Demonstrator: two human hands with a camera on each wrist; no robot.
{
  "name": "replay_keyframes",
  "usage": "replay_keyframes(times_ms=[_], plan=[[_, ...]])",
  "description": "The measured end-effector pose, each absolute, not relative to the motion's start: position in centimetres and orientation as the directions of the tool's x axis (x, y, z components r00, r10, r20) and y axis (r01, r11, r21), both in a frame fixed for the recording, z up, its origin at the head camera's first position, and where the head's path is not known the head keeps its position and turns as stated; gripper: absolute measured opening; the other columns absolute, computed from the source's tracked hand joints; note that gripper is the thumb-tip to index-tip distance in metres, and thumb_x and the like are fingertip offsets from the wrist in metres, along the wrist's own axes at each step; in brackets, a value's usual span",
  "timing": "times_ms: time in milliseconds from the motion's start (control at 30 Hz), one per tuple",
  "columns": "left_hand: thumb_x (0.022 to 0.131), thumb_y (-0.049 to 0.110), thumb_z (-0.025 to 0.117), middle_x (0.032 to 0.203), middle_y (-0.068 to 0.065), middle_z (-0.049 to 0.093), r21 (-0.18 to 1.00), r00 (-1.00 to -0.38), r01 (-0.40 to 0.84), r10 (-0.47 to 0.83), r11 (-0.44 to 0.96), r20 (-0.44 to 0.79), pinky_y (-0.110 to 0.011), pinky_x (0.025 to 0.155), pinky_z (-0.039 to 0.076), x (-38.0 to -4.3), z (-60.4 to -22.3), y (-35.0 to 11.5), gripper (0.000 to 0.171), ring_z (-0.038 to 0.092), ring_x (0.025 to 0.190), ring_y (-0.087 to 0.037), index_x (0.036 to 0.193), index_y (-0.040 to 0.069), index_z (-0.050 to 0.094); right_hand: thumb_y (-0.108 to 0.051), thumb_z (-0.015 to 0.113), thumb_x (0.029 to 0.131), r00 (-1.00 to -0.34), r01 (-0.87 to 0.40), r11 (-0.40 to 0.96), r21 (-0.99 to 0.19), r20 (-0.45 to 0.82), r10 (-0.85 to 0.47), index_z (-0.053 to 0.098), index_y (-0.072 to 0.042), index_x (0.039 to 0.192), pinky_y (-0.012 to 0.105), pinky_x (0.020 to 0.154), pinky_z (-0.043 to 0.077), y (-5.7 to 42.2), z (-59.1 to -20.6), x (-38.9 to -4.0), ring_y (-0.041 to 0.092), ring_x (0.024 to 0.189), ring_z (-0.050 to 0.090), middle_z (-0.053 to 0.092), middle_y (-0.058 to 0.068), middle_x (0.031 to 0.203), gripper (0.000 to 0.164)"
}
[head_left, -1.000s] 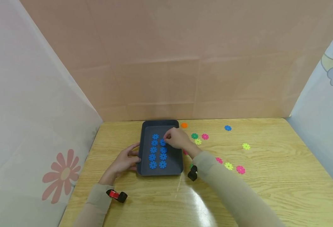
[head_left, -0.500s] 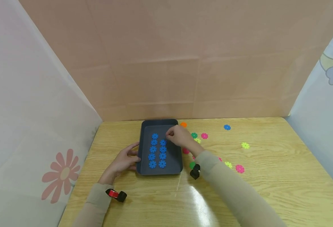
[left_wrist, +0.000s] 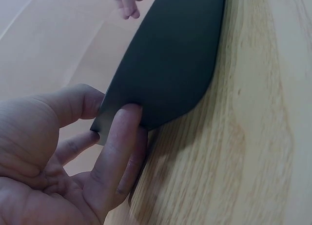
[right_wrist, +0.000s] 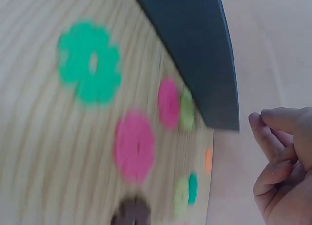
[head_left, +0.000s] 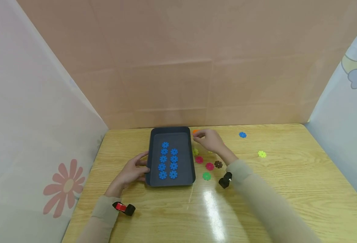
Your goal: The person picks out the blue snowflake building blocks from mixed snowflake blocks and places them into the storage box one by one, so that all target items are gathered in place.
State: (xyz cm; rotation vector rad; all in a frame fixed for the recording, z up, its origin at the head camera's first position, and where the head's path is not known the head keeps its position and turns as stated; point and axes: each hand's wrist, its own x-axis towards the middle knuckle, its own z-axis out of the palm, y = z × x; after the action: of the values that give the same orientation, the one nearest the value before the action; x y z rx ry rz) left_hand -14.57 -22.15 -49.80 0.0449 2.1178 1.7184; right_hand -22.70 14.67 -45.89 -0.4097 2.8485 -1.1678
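My left hand (head_left: 132,172) holds the left side of a dark grey tray (head_left: 184,141). In the left wrist view, its thumb lies at the rim and its fingers reach the outer wall (left_wrist: 165,64). Blue notched plastic discs (head_left: 163,158) lie in the tray in two columns, the left one longer. My right hand (head_left: 211,140) is past the tray's right edge, above the table, fingers loosely curled. In the right wrist view, nothing shows between its thumb and fingertips (right_wrist: 253,116). An orange disc (head_left: 195,131) is partly hidden behind this hand.
Right of the tray lie pink (head_left: 209,166), brown (head_left: 218,164), green (head_left: 206,176) and yellow discs (head_left: 195,152). Farther right on the wooden table (head_left: 303,189) are a blue disc (head_left: 242,135) and a yellow disc (head_left: 261,154). A wall (head_left: 166,84) rises at the back.
My right hand has lifted away from the top blue disc of the right column and moved right, out of the tray. My left hand has stayed at the tray's side.
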Motion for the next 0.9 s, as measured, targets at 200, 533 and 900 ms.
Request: replay_keyframes(times_ms=[200, 533, 900], plan=[[0.095, 0.0, 0.066, 0.134, -0.027, 0.056, 0.944, -0.915, -0.234, 0.274, 0.233, -0.294, -0.043, 0.067, 0.063, -14.5, -50.0, -22.4, 0.076, 0.071, 0.091, -0.029, 0.163, 0.018, 0.037, -0.023, 0.068, 0.102, -0.978, -0.189, 0.68, -0.709, 0.074, -0.196, 0.077, -0.004, 0.119, 0.051, 0.087, 0.056, 18.1, -45.8, -22.9, 0.034, 0.103, 0.069, 0.075, 0.011, 0.11, 0.027], [0.095, 0.001, 0.066, 0.136, -0.029, 0.054, 0.945, -0.914, -0.234, 0.28, 0.229, -0.294, -0.042, 0.067, 0.063, -14.1, -49.7, -22.5, 0.076, 0.071, 0.092, -0.03, 0.163, 0.016, 0.035, -0.026, 0.064, 0.104, -0.993, -0.116, 0.717, -0.687, 0.061, -0.102, 0.074, -0.004, 0.122, 0.057, 0.091, 0.054, 23.9, -46.9, -23.8, 0.039, 0.115, 0.064, 0.071, 0.018, 0.12, 0.031], [0.094, 0.0, 0.066, 0.136, -0.028, 0.055, 0.948, -0.912, -0.24, 0.286, 0.209, -0.294, -0.045, 0.069, 0.063, -14.1, -49.9, -22.4, 0.077, 0.072, 0.091, -0.03, 0.163, 0.017, 0.036, -0.028, 0.058, 0.105, -0.999, -0.037, 0.781, -0.623, 0.052, -0.006, 0.07, -0.003, 0.126, 0.06, 0.094, 0.048, 28.5, -48.1, -23.6, 0.042, 0.113, 0.062, 0.068, 0.021, 0.125, 0.035]])
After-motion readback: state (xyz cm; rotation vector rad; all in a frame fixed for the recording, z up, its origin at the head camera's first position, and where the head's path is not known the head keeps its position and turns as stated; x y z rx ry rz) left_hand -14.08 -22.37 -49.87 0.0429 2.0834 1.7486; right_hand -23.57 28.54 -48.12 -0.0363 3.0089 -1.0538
